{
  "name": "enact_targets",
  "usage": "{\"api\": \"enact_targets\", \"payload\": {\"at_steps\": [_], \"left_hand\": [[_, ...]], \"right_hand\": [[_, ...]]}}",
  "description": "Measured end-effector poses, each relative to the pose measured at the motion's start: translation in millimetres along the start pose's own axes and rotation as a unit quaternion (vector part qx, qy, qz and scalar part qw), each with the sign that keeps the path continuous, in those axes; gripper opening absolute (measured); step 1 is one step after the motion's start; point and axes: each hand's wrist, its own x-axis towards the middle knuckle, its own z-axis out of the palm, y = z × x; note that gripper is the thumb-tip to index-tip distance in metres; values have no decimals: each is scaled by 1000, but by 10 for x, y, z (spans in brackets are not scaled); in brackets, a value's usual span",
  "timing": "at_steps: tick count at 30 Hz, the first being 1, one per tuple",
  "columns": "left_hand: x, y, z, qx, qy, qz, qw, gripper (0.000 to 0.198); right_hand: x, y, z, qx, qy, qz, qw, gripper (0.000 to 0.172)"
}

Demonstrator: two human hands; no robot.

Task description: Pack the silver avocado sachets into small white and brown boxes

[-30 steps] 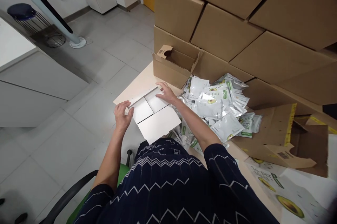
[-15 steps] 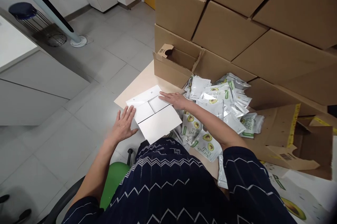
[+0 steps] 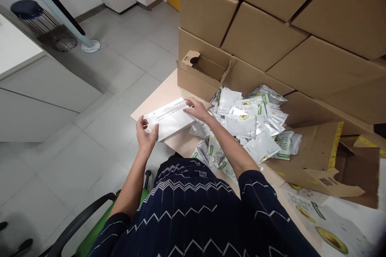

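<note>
A white carton with small print on its upper part lies tilted near the table's front left edge. At its left end my left hand grips it, thumb on the near side and fingers behind. My right hand holds the opposite end in the same way, thumb and fingers apart around it. The carton's underside is hidden. Close to my right forearm lies a heap of silvery-white pouches printed with avocados and "Su·per Meal".
An open brown box stands behind the carton on the pale table. Large brown boxes are stacked along the back. Another open brown box is at right, near printed avocado packaging. A green chair is at lower left.
The white carton's flat panels and open flaps have folded over into a narrow closed shape showing print. Both my hands have gone from lying flat on it to gripping its ends.
</note>
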Motion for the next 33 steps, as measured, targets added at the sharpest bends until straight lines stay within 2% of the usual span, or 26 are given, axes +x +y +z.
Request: {"api": "enact_targets", "payload": {"at_steps": [1, 3, 5, 7, 9, 12, 13, 15, 17, 19, 20, 21, 23, 25, 27, 31, 33], "left_hand": [[13, -6, 27, -3, 7, 7, 1000, 74], [38, -9, 56, 17, -1, 32, 999, 56], [50, 21, 56, 67, -23, 57, 996, 34], [39, 90, 39, 129, -58, 83, 987, 28], [1, 176, 22, 182, -117, 94, 972, 38], [-97, 268, 23, 230, -218, 86, 945, 78], [-131, 276, 32, 238, -236, 87, 938, 87], [-173, 254, 53, 245, -242, 103, 933, 90], [-162, 196, 63, 243, -232, 125, 933, 84], [-93, 129, 47, 241, -234, 140, 932, 81], [-41, 100, 31, 240, -239, 143, 930, 81], [18, 76, 12, 241, -247, 143, 928, 82], [139, 45, -33, 242, -261, 138, 924, 82], [245, 35, -73, 242, -275, 130, 921, 81], [320, 35, -102, 243, -287, 121, 919, 82], [378, 30, -121, 241, -297, 114, 917, 82], [387, 12, -118, 234, -294, 120, 919, 83]], "right_hand": [[-7, 17, 47, -4, 13, 4, 1000, 57], [-22, 47, 118, -12, 25, 2, 1000, 56], [-44, 65, 163, -20, 25, -1, 999, 47], [-78, 64, 198, -37, 26, -1, 999, 38], [-114, 49, 236, -64, 34, 6, 997, 35], [-143, 28, 276, -89, 39, 16, 995, 35], [-141, 29, 269, -80, 35, 16, 996, 33], [-117, 50, 196, -36, 56, 28, 997, 29], [-78, 100, 24, 7, 161, 74, 984, 31], [-29, 179, -230, 5, 311, 128, 942, 39], [-1, 227, -372, -12, 366, 144, 919, 44], [27, 278, -514, -33, 394, 146, 907, 48], [84, 379, -768, -70, 376, 126, 915, 51], [135, 454, -955, -102, 297, 106, 943, 42], [180, 478, -1071, -151, 215, 113, 958, 36], [307, 383, -1159, -275, 133, 192, 933, 46], [399, 320, -1167, -310, 108, 219, 919, 41]]}}
